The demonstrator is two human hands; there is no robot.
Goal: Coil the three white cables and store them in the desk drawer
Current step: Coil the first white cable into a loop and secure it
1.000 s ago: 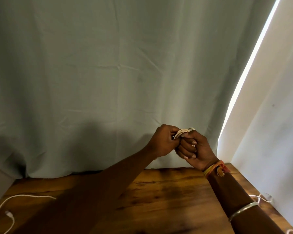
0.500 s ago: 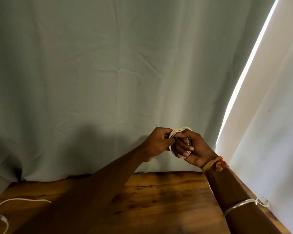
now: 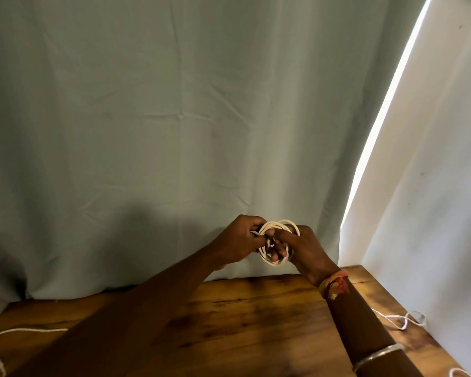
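While raised above the wooden desk, both hands' fingers clench one coiled white cable

You've got two hands up, left hand and right hand. Three white cables: one coiled cable between them, one loose cable at the desk's left edge, another loose cable at the right. One wooden desk.

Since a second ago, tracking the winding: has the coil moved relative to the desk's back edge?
Yes. The coil and both hands sit slightly higher above the desk back edge.
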